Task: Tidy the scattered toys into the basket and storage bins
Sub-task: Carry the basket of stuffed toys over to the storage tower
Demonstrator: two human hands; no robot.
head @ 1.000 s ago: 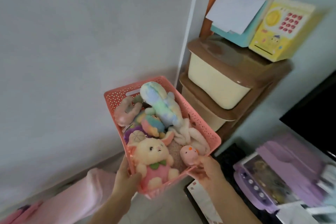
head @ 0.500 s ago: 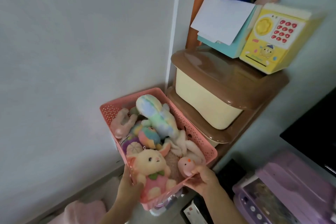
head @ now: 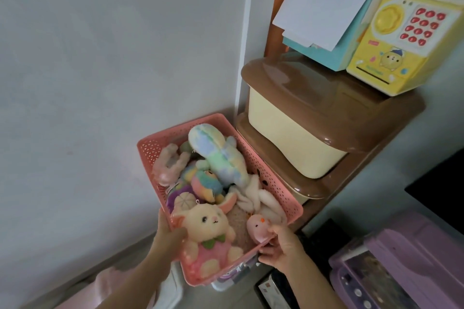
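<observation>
The left hand (head: 167,236) is gripping the basket (head: 273,178) at its near-left corner, thumb hooked over the rim beside the bunny (head: 209,227), fingers going under the wall where I cannot see them; the grasp is probably taking most of the weight, since the basket is packed full. The basket is sitting between both hands in the corner where the wall (head: 100,83) is meeting the bins (head: 298,143), its far-right rim lying just beside the lower bin, and it seems to be resting on or hovering just over something white and purple under its near edge, though I cannot tell which. Inside, a pastel plush (head: 221,155) is lying along the far half, a rainbow plush (head: 206,183) is sitting in the middle, white plush (head: 261,198) is filling the right side, and a pink chick (head: 258,228) is sitting at the near-right corner. The right hand (head: 281,246) is pinching the near-right rim, fingers curled against the chick, likely steadying the load while the basket is being parked by the bins; on top of the bins a yellow toy safe (head: 401,40) is leaning by a teal box (head: 351,42).
</observation>
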